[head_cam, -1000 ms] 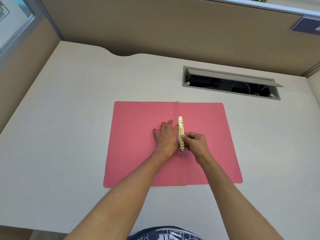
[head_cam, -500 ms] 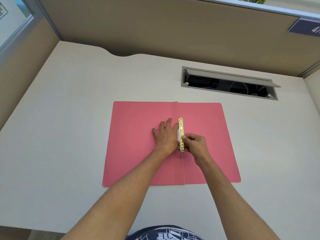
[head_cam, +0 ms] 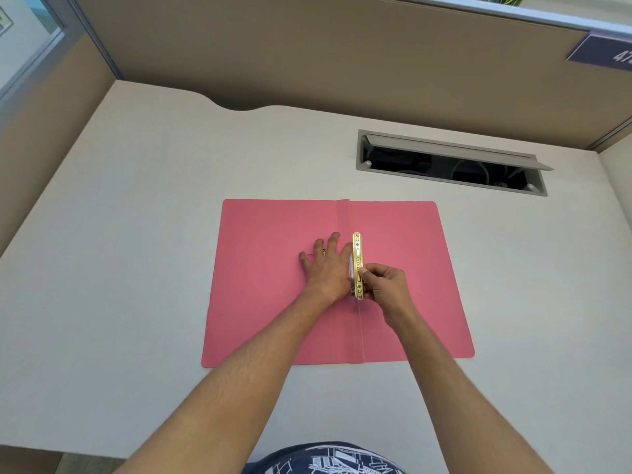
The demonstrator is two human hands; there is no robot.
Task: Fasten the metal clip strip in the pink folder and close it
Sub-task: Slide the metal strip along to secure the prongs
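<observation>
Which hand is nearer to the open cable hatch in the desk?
Right. The right hand lies below the cable hatch, on the folder's right half; the left hand is further left, across the gold clip strip.

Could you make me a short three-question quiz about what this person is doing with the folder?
1. True or false: the pink folder is lying open on the desk.
2. Which hand pinches the gold metal clip strip? A) left hand B) right hand C) neither
3. Fill in: the left hand lies ____ on the folder's left half, fingers spread.

Key: 1 true. 2 B; the right hand's fingertips grip the strip near the centre fold. 3 flat.
</observation>
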